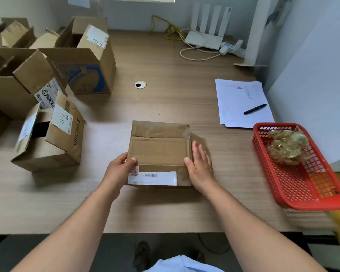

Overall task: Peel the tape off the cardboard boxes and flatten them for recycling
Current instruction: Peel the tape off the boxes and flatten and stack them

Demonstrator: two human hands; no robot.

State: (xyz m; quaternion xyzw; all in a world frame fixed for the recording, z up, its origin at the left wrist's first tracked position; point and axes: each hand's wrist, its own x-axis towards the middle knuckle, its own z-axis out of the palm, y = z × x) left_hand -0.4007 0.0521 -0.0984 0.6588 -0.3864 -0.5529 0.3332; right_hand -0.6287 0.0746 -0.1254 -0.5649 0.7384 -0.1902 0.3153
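Flattening step in hand, by judgement: small box (159, 154) lying near the front middle of the bench (175, 75), already half collapsed. Left hand (119, 169) gripping its left edge, fingers closed on the cardboard. Right hand (199, 163) open and flat against the right side, fingers spread, holding nothing. Next probably pressing down, then checking for tape remaining. White label (152, 178) with barcode, not readable. On another box (53, 134) at left: "A34" and "SIBIONICS".
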